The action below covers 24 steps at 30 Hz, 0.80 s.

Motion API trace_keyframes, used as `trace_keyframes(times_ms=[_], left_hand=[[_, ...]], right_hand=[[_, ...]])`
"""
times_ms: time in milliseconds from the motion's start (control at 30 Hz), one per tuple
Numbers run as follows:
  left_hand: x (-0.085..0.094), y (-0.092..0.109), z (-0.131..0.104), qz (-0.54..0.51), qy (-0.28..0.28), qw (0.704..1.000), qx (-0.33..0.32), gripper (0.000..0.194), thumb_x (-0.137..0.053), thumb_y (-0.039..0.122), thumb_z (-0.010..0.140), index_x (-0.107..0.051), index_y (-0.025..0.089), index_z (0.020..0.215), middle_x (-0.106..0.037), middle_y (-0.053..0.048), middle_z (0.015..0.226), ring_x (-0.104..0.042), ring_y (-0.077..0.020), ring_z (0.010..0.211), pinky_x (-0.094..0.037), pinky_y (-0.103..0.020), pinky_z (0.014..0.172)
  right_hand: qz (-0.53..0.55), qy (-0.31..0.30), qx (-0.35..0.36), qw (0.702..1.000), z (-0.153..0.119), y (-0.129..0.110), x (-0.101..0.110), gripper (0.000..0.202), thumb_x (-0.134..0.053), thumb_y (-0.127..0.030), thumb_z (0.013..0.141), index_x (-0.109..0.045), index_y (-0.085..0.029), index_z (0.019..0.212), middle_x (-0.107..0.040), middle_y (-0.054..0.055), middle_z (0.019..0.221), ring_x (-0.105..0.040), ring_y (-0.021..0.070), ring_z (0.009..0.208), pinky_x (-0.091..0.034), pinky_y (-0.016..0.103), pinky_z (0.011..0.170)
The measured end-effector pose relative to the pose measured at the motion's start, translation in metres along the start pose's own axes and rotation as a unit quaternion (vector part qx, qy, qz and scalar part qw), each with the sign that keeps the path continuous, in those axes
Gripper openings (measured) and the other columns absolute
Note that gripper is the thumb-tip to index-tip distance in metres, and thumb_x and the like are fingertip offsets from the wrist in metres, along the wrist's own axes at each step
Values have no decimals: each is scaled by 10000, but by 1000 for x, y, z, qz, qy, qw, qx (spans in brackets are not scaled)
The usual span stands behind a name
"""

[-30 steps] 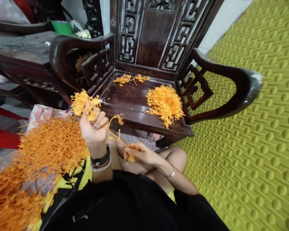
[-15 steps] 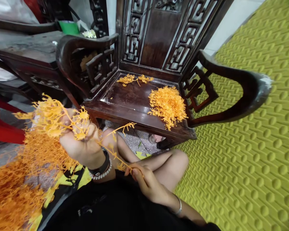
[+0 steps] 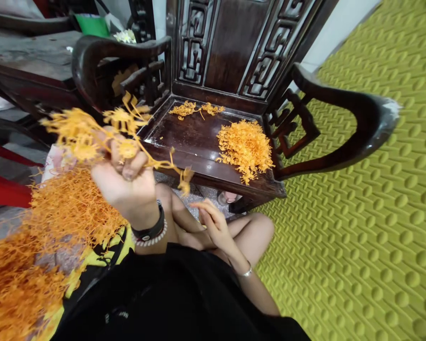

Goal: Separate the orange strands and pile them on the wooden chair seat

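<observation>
While raised in front of the dark carved wooden armchair (image 3: 234, 57), left hand (image 3: 126, 187) closed round a tangled bunch of thin orange-yellow strands (image 3: 92, 130), fingers (image 3: 129, 166) curled and pressed together over the stems. Bunch fanned out above and to the left of the fist, slightly blurred. One long single orange strand (image 3: 170, 166) trailing out of the fist to the right, ending in a small frayed tip hanging free just above the right hand. Black strap and white bead bracelet (image 3: 149, 232) worn on the left wrist.

Right hand (image 3: 213, 220) lower, near the bare knees, palm up, fingers loosely spread and pinching nothing; fingertips near the strand's tip but apart from it. Thin silver bangle (image 3: 244, 273) on that wrist.

Large loose heap of the same orange strands (image 3: 57, 222) lying to the left on the floor, reaching down to the lower left corner. On the glossy chair seat (image 3: 184, 137), a rounded pile of short orange pieces (image 3: 244, 147) at the right side, close to the front edge, and a small scatter of orange bits (image 3: 193, 109) at the back near the carved backrest, well apart from the pile. Bumpy olive-green mat (image 3: 369, 227) covering the floor to the right of the chair. Black garment across the lap at the bottom edge.
</observation>
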<state>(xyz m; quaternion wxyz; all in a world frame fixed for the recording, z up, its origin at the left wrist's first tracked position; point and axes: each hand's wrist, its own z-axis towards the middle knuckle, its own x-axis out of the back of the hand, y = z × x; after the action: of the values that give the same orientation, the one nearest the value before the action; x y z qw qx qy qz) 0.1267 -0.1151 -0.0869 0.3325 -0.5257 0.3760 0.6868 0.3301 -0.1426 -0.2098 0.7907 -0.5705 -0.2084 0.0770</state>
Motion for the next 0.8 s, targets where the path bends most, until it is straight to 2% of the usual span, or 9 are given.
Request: trace_keyframes(times_ms=[100, 200, 267, 367, 467, 533, 633, 733, 800], left_hand=[[-1, -14, -3, -19, 18, 1000, 3, 514, 2, 211, 1005, -408, 170, 699, -291, 76, 430, -304, -8, 313, -199, -53, 317], [2, -16, -5, -24, 38, 998, 49, 474, -39, 175, 998, -381, 173, 670, -295, 69, 432, -329, -4, 326, -206, -44, 325], [4, -15, -7, -26, 54, 997, 57, 430, -106, 157, 992, -386, 174, 666, -308, 65, 444, -335, -7, 334, -213, -42, 322], [7, -15, -8, -27, 79, 995, 55, 362, -202, 123, 966, -389, 177, 660, -346, 56, 470, -366, -18, 363, -234, -41, 317], [10, -14, -9, -19, 102, 993, 51, 326, -250, 88, 941, -398, 181, 666, -405, 46, 498, -389, -25, 382, -246, -46, 312], [13, -13, -8, -21, 99, 993, 53, 336, -240, 98, 949, -403, 180, 666, -415, 45, 497, -391, -24, 375, -235, -45, 306], [17, -10, -5, -15, 75, 994, 72, 383, -197, 127, 972, -391, 174, 644, -394, 44, 466, -391, -20, 361, -220, -42, 302], [18, -7, -2, 38, 58, 991, 110, 416, -174, 144, 985, -392, 172, 632, -396, 42, 451, -370, -21, 328, -185, -62, 280], [16, -3, -1, 78, 39, 990, 114, 439, -156, 164, 993, -385, 175, 619, -357, 52, 422, -316, -24, 289, -159, -89, 264]], right_hand=[[50, 34, 9, 998, 19, 0, -19, 363, -448, -445, 939, -617, -234, 1182, -462, 26, 805, -411, 134, 678, -375, 282, 639], [118, 52, -16, 992, 31, 3, -34, 615, -604, -565, 801, -500, -245, 1315, -419, 8, 808, -346, 118, 629, -316, 255, 556], [163, 72, -45, 983, 38, 2, -41, 678, -662, -579, 738, -482, -250, 1304, -383, -9, 789, -309, 102, 599, -278, 242, 529], [228, 110, -60, 966, 48, -1, -44, 546, -634, -581, 765, -534, -230, 1171, -327, -30, 736, -251, 80, 548, -222, 233, 495], [283, 124, -22, 951, 51, -5, -43, 509, -620, -647, 746, -555, -205, 990, -312, -44, 685, -207, 67, 502, -167, 236, 467], [296, 137, -12, 945, 50, -9, -41, 463, -551, -659, 798, -532, -200, 853, -300, -53, 630, -207, 64, 475, -156, 241, 465], [287, 151, -39, 945, 52, -14, -36, 422, -468, -590, 887, -480, -195, 737, -288, -58, 579, -225, 65, 459, -165, 243, 468], [299, 133, -65, 943, 62, -15, -32, 359, -512, -472, 892, -450, -185, 685, -324, -53, 589, -246, 55, 460, -169, 233, 465], [329, 150, -57, 931, 67, -16, -28, 348, -522, -401, 876, -399, -184, 634, -309, -58, 570, -225, 51, 446, -168, 226, 452]])
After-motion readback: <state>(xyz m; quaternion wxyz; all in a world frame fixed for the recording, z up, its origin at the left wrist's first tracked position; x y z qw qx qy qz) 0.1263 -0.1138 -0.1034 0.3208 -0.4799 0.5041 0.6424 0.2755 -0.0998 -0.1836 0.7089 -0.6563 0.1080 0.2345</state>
